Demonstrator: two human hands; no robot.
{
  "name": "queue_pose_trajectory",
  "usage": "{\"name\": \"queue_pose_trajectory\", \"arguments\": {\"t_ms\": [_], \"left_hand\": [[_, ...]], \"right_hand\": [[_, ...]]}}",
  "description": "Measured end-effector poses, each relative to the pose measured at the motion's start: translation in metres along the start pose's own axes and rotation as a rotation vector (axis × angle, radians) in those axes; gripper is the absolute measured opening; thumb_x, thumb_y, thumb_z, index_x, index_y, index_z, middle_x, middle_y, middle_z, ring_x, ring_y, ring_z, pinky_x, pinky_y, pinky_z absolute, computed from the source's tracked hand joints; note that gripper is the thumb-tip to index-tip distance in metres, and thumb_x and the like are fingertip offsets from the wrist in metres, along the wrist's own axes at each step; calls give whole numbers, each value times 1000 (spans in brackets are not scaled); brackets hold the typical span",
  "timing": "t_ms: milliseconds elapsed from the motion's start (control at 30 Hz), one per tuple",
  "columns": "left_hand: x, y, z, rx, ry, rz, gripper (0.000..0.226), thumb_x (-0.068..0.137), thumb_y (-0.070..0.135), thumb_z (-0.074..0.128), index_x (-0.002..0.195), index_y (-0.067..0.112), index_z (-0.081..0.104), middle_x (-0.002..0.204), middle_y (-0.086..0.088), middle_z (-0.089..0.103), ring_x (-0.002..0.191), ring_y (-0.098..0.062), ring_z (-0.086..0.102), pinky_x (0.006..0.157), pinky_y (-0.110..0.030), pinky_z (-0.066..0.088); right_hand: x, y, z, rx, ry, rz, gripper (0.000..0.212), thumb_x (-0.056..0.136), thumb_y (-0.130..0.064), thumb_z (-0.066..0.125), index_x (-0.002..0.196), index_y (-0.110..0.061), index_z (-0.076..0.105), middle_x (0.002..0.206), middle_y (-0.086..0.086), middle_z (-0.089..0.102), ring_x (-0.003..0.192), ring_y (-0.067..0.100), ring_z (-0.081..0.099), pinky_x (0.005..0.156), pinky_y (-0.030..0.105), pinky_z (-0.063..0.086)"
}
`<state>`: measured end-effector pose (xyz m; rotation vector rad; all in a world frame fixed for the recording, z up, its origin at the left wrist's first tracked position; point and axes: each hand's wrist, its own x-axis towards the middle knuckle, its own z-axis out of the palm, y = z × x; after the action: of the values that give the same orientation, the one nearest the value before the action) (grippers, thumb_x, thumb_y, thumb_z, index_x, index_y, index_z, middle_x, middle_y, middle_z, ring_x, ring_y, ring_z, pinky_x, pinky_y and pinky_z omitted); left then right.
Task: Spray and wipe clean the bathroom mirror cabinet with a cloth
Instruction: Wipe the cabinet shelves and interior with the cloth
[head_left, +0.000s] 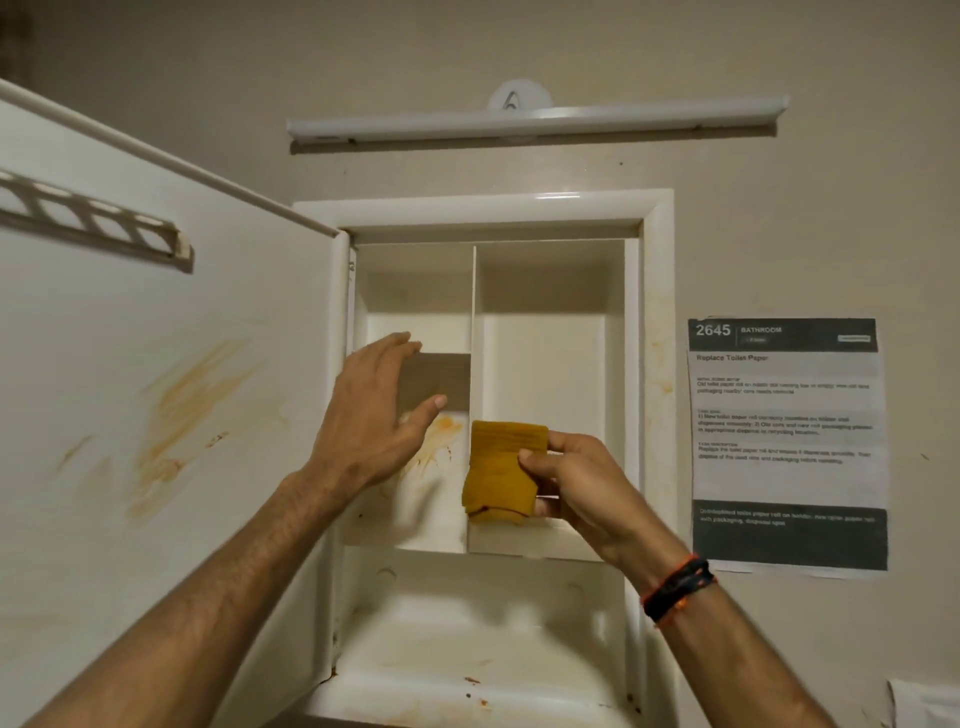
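The cabinet door (171, 364) hangs open on my left, and its inside has orange smears. My left hand (374, 415) is up in front of the left side of the cabinet (649, 312), fingers spread out and holding nothing. Behind it, the back wall has an orange stain (441, 441). My right hand (582, 488) pinches a folded yellow cloth (501, 467) just in front of the wall in the middle of the cabinet. My two hands are apart. I have a dark band (675, 587) on my right wrist. A paper sign (787, 441) is stuck on the wall at the right.
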<state>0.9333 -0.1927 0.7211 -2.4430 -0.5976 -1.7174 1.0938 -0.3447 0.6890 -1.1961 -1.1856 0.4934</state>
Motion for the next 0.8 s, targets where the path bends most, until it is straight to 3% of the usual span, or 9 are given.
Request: {"name": "queue_pose_trajectory", "arguments": {"t_ms": [67, 133, 200, 333, 433, 500, 600, 700, 800], "left_hand": [[-14, 11, -3, -101, 109, -10, 43, 90, 31, 65, 130, 17, 56, 131, 3, 56, 123, -14, 49, 107, -36, 40], [-28, 25, -6, -180, 182, -9, 25, 91, 26, 66, 115, 21, 64, 110, 11, 64, 101, -4, 60, 90, -29, 53], [-40, 39, -7, -243, 147, -21, 21, 91, 32, 65, 109, 24, 69, 100, 15, 68, 88, 2, 63, 75, -16, 54], [-55, 56, -4, -213, -34, -14, 46, 83, 55, 60, 123, 31, 63, 115, 23, 63, 102, 10, 55, 86, -6, 43], [-57, 59, -4, -200, -102, -20, 39, 80, 47, 67, 117, 36, 57, 99, 19, 66, 90, 4, 61, 78, -17, 52], [-57, 57, -6, -171, -87, -47, 42, 80, 39, 71, 119, 38, 54, 92, 23, 63, 87, 3, 60, 75, -13, 50], [-53, 54, -11, -94, -16, -97, 51, 84, 30, 72, 130, 36, 50, 88, 27, 58, 83, 5, 60, 80, -6, 44], [-44, 52, -18, -90, 48, -154, 49, 88, 19, 69, 132, 31, 53, 89, 22, 63, 82, 2, 62, 83, -10, 50], [-31, 49, -25, -105, 103, -209, 32, 90, 10, 61, 116, 27, 66, 82, 20, 66, 74, 4, 63, 70, -5, 50]], "right_hand": [[5, -4, 4, 95, 18, 17, 22, 99, -5, 50, 112, -6, 68, 87, 4, 77, 76, 17, 74, 57, 26, 57], [9, -4, 10, 120, 50, 11, 20, 99, -6, 51, 110, -7, 69, 88, 5, 77, 77, 18, 75, 56, 25, 56], [13, -3, 17, 147, 77, -4, 19, 98, -6, 52, 107, -6, 69, 88, 6, 77, 78, 20, 75, 58, 29, 57], [17, -4, 35, 230, 41, -47, 19, 95, -3, 52, 97, 1, 71, 78, 11, 74, 67, 19, 71, 54, 27, 55], [19, -8, 46, 344, -57, -47, 22, 96, -6, 50, 94, 3, 70, 79, 12, 72, 74, 20, 72, 60, 28, 57], [21, -10, 49, 415, -167, -47, 26, 98, -12, 48, 98, 3, 70, 86, 13, 73, 85, 22, 74, 74, 37, 59], [25, -14, 50, 297, -233, -118, 31, 99, -20, 48, 100, 2, 69, 86, 10, 71, 96, 25, 71, 87, 42, 56], [31, -20, 51, 199, -269, -162, 33, 99, -23, 47, 109, 3, 66, 98, 27, 65, 101, 31, 66, 98, 51, 52], [37, -31, 51, 139, -281, -184, 29, 97, -22, 53, 112, -2, 68, 96, 13, 73, 97, 22, 70, 92, 46, 54]]}}
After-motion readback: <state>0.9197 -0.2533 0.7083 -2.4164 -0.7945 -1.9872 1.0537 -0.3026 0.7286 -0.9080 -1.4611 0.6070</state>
